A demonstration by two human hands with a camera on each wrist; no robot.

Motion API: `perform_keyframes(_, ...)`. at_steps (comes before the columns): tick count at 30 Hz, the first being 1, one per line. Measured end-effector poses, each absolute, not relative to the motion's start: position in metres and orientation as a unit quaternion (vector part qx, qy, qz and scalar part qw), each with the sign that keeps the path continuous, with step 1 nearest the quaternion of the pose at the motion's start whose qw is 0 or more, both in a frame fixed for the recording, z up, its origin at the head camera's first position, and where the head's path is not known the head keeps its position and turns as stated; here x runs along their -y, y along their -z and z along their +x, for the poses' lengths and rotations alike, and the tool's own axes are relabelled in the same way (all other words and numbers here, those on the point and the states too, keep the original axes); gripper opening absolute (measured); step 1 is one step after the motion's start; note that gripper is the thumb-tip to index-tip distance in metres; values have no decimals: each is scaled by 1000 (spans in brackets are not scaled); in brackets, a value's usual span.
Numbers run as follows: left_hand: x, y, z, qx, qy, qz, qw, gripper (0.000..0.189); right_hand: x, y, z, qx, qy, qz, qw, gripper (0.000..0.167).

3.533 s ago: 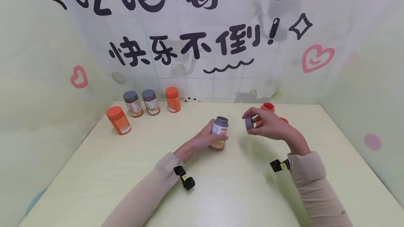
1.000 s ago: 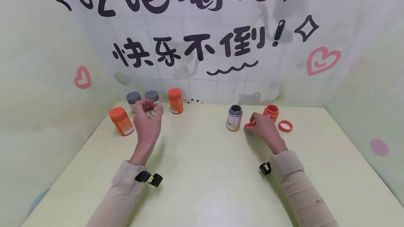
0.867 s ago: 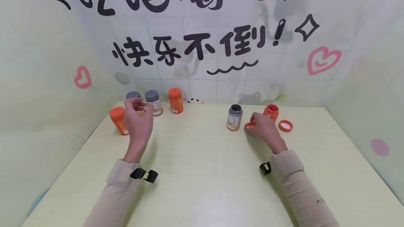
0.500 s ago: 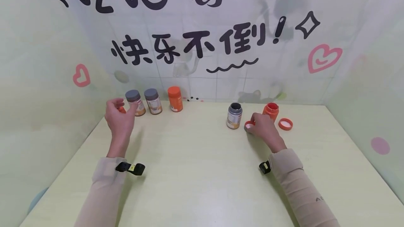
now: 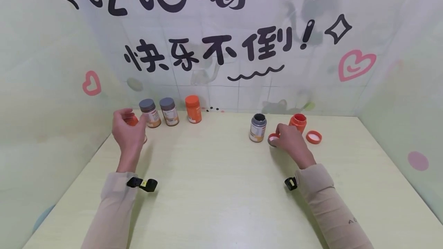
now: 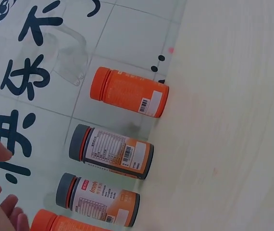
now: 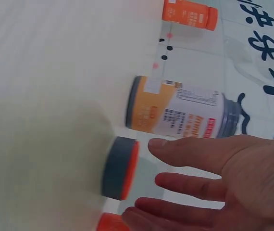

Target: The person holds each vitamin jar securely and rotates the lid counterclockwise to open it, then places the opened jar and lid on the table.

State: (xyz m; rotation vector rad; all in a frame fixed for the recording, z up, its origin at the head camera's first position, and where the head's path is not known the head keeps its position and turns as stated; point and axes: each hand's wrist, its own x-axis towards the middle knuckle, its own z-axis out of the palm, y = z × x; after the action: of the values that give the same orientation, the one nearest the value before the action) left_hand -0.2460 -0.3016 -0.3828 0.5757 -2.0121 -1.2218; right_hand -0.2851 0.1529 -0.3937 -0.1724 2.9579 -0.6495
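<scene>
In the head view my left hand (image 5: 130, 135) is at the leftmost lidded orange jar (image 5: 131, 120), partly hiding it. The left wrist view has that orange jar (image 6: 62, 224) at the bottom edge, with the thumb and fingertips (image 6: 9, 204) spread apart beside it. My right hand (image 5: 292, 141) reaches down over a grey lid (image 5: 272, 139) lying inside up on the table. In the right wrist view, thumb and fingers are parted, with a gap to the lid (image 7: 118, 168). A grey jar (image 5: 257, 130), uncapped and upright, stands just left of that lid.
Two grey-capped jars (image 5: 150, 113) (image 5: 169, 112) and a lidded orange jar (image 5: 193, 110) line the back left. Behind my right hand stands an uncapped orange jar (image 5: 299, 121), its orange lid (image 5: 313, 137) beside it. A printed backdrop (image 5: 221, 99) closes off the table's back edge.
Earlier my left hand gripped the uncapped grey jar and my right held its lid. Both now rest on the table at right. My left hand has moved left past the grey-capped jars.
</scene>
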Motion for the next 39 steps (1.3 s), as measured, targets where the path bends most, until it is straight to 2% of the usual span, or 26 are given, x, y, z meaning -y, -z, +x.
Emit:
perform_keyframes(2,308,384,-246,767,464,246,370,49,-153,387,-282,-974,213,-50,60,40)
perform_keyframes(4,317,386,-245,756,477,267,361,56,-152,380,-278,-972,218,-51,64,42)
perform_keyframes(6,329,388,-245,744,514,280,323,66,-152,374,-275,-971,224,-60,62,43)
perform_keyframes(9,348,395,-247,717,587,289,241,82,-151,367,-269,-967,235,-85,50,40)
perform_keyframes(12,362,407,-250,705,625,286,177,92,-149,363,-263,-964,243,-105,33,35)
perform_keyframes(16,372,419,-253,726,620,268,131,96,-147,361,-254,-960,253,-121,23,30)
perform_keyframes(19,373,425,-255,760,595,240,108,93,-149,358,-249,-957,259,-125,27,29)
perform_keyframes(25,370,431,-259,793,567,203,95,84,-154,354,-242,-952,275,-131,34,26)
perform_keyframes(35,355,428,-263,808,547,184,119,73,-152,351,-240,-951,270,-148,43,21)
perform_keyframes(39,345,427,-266,821,537,169,95,73,-151,349,-240,-951,266,-151,45,21)
